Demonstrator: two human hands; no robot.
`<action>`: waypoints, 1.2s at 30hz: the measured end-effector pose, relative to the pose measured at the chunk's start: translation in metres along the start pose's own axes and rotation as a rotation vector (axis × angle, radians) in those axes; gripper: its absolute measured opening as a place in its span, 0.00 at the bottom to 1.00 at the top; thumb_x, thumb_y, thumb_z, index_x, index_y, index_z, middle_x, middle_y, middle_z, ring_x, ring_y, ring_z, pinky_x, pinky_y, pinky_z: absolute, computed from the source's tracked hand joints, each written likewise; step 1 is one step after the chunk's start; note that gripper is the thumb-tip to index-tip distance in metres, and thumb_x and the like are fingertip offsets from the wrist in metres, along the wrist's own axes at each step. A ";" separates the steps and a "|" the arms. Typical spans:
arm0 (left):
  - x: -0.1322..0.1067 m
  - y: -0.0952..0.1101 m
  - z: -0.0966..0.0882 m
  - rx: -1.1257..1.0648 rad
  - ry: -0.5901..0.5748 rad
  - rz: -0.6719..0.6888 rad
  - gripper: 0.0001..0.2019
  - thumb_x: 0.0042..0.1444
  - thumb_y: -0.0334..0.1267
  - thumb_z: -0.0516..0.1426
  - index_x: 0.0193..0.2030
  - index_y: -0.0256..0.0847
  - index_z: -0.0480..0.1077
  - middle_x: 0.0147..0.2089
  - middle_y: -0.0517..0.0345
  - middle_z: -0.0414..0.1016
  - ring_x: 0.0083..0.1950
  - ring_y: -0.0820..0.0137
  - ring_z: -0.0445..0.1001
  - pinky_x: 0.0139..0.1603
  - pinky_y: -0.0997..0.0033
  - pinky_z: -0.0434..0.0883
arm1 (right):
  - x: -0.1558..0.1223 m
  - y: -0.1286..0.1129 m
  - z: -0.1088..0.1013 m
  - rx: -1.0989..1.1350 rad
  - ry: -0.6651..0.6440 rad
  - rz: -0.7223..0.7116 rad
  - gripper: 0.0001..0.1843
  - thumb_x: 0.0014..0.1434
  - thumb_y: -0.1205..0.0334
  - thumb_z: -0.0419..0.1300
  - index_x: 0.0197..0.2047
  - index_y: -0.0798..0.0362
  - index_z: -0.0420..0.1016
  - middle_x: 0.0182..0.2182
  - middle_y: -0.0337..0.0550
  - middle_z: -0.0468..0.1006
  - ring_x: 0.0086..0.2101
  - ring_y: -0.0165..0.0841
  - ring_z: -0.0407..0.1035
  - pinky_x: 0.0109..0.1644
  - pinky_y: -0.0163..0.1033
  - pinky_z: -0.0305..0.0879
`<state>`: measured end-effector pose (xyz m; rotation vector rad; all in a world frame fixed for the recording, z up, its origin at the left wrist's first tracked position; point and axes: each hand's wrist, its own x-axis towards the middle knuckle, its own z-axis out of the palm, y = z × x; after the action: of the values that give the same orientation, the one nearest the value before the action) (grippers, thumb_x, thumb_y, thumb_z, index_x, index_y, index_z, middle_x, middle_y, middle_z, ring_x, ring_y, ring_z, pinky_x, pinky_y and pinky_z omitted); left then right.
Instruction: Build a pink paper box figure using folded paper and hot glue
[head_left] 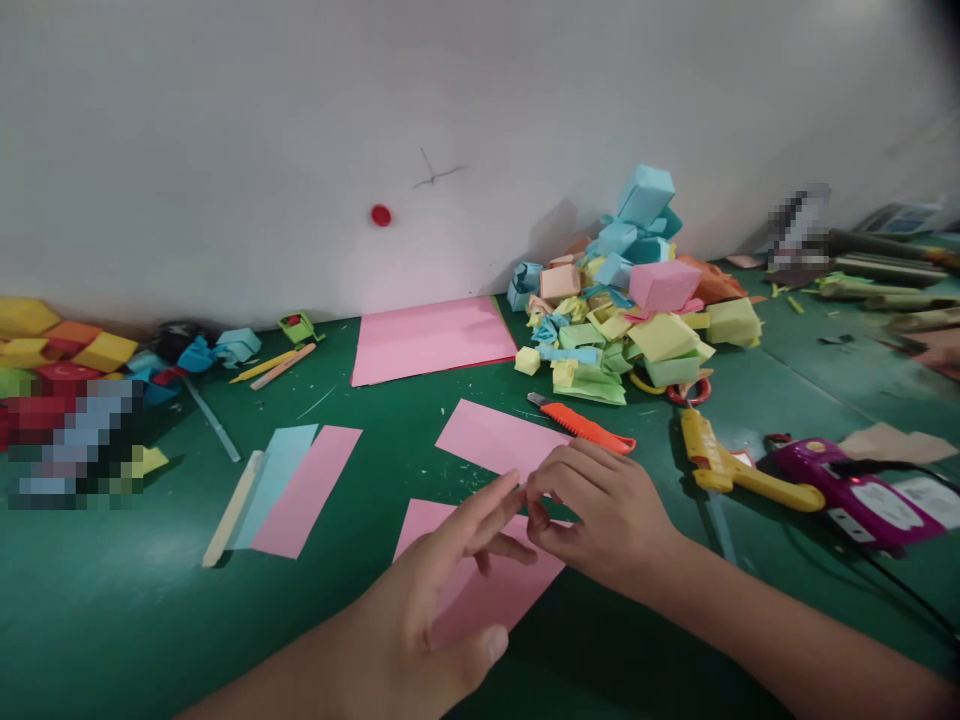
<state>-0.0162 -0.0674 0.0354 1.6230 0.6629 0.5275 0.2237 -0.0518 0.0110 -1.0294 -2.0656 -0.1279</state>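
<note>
My left hand (420,590) is open, fingers stretched out and thumb apart, over a pink paper sheet (495,597) on the green table. My right hand (604,505) has its fingers curled in, with thumb and fingertips close together beside my left fingertips. Whatever it may pinch is too small or hidden to make out. Just beyond the hands lies a pink paper strip (484,437), partly covered by my right hand. An orange utility knife (585,426) rests behind my right hand, its blade end pointing left.
A yellow glue gun (720,465) and a purple power box (862,495) lie right. Behind stands a pile of folded paper boxes (645,310). Pink sheets (431,340) sit against the wall. Left are a wooden stick (232,512), a blue strip (274,480) and pink paper (311,490).
</note>
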 end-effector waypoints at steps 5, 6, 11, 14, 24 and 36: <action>0.001 -0.001 0.000 -0.071 0.001 0.026 0.38 0.67 0.46 0.59 0.78 0.58 0.45 0.77 0.48 0.55 0.66 0.51 0.70 0.67 0.46 0.67 | 0.003 -0.002 -0.001 0.024 0.044 -0.002 0.10 0.50 0.76 0.59 0.31 0.50 0.69 0.26 0.35 0.77 0.27 0.31 0.67 0.34 0.38 0.62; 0.002 -0.001 -0.001 -0.087 0.000 0.031 0.38 0.67 0.46 0.60 0.78 0.57 0.45 0.77 0.48 0.55 0.66 0.51 0.71 0.67 0.46 0.66 | 0.004 -0.002 -0.001 0.026 0.052 -0.002 0.10 0.50 0.76 0.59 0.31 0.50 0.69 0.26 0.35 0.76 0.27 0.31 0.67 0.34 0.37 0.62; 0.002 0.000 -0.002 -0.123 0.003 0.026 0.38 0.66 0.48 0.60 0.78 0.58 0.47 0.77 0.47 0.56 0.66 0.51 0.71 0.68 0.45 0.65 | 0.006 -0.003 -0.004 0.052 0.056 0.010 0.10 0.51 0.76 0.58 0.32 0.50 0.68 0.26 0.36 0.76 0.28 0.31 0.68 0.33 0.38 0.64; 0.003 0.002 -0.003 -0.134 0.009 0.010 0.38 0.66 0.50 0.61 0.77 0.57 0.47 0.77 0.46 0.56 0.65 0.50 0.71 0.68 0.45 0.66 | 0.007 -0.005 -0.009 0.103 0.039 0.040 0.10 0.54 0.76 0.58 0.33 0.50 0.69 0.27 0.37 0.76 0.28 0.32 0.68 0.34 0.38 0.64; 0.003 -0.001 0.000 -0.093 0.045 0.008 0.38 0.66 0.50 0.59 0.78 0.55 0.46 0.75 0.46 0.59 0.64 0.50 0.72 0.69 0.43 0.64 | 0.006 -0.006 -0.013 0.093 -0.009 0.038 0.07 0.58 0.73 0.60 0.38 0.51 0.72 0.31 0.41 0.78 0.31 0.34 0.70 0.35 0.41 0.64; 0.002 0.001 0.002 0.018 0.072 -0.030 0.42 0.66 0.51 0.58 0.79 0.55 0.39 0.75 0.46 0.61 0.66 0.49 0.71 0.68 0.44 0.67 | 0.003 -0.008 -0.007 -0.005 -0.029 0.021 0.04 0.58 0.70 0.60 0.36 0.52 0.74 0.30 0.42 0.79 0.30 0.35 0.68 0.35 0.43 0.64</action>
<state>-0.0136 -0.0675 0.0358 1.6144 0.7462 0.5624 0.2215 -0.0577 0.0203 -1.0616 -2.0806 -0.1078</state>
